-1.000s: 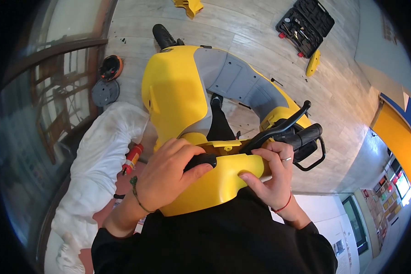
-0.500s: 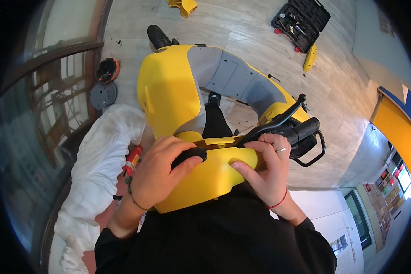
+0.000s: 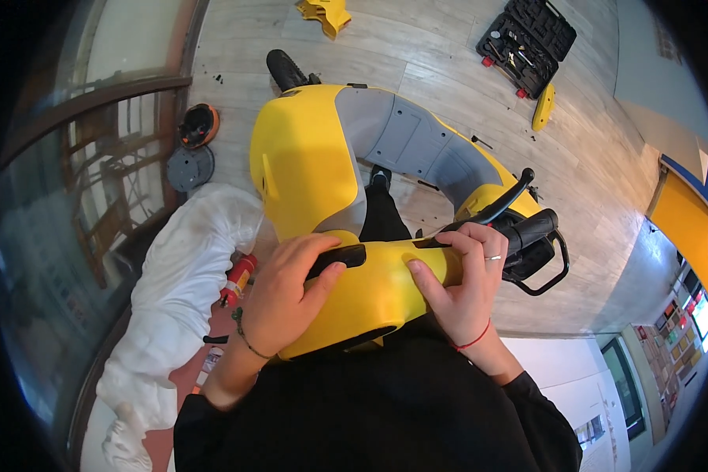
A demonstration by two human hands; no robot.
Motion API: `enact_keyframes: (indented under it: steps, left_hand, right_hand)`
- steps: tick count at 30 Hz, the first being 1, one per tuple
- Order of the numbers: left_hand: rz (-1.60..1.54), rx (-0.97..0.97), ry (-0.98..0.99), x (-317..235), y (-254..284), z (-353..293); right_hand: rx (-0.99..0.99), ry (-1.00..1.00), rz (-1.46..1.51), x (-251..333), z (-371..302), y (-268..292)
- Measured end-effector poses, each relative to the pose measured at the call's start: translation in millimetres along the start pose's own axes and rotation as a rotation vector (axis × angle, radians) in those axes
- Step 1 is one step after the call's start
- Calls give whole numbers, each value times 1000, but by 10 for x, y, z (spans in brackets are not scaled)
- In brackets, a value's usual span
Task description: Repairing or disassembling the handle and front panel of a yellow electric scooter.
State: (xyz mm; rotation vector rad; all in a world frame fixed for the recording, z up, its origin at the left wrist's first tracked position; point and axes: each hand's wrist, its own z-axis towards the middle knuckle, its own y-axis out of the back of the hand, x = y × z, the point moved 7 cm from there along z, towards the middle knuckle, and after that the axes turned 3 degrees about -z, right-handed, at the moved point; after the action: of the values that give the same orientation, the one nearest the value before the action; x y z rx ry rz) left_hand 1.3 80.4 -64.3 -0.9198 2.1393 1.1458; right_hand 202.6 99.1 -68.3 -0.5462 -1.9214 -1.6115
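A glossy yellow scooter cover (image 3: pixel 366 295) with black inserts lies between my hands, close to my body. My left hand (image 3: pixel 283 287) grips its left end, fingers over the far edge beside a black insert (image 3: pixel 346 257) and thumb on top. My right hand (image 3: pixel 472 283), wearing a ring, clasps the right end, its thumb pressed on the yellow surface. Just beyond stands the yellow scooter body (image 3: pixel 303 169) with a grey footboard (image 3: pixel 413 138). A black curved bar (image 3: pixel 511 197) rises beside my right hand. The cover's underside is hidden.
An open black tool case (image 3: pixel 531 47) and a yellow piece (image 3: pixel 543 108) lie at the far right. Another yellow part (image 3: pixel 326 14) is at the far edge. Left are a white draped sheet (image 3: pixel 185 259), a red extinguisher (image 3: pixel 242 275) and a grey disc (image 3: pixel 190 167).
The cover has tilted: its far inner edge with a yellow fitting is now out of sight, and a dark opening shows on the near side. Both hands keep their hold.
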Motion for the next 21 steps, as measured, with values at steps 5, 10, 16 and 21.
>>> enact_keyframes:
  steps: [5, 10, 16, 21]
  left_hand:
    - [-82, 91, 25, -2, -34, 21]
    - [-54, 173, -7, 11, -52, 115]
    - [-56, 328, 14, 23, -123, 272]
    - [28, 438, -106, -171, -328, 440]
  right_hand:
    - [-27, 17, -82, 22, -2, -30]
    - [4, 7, -181, 107, 57, -34]
    - [50, 45, -193, 101, 45, -56]
    - [-212, -76, 112, -101, -131, 60]
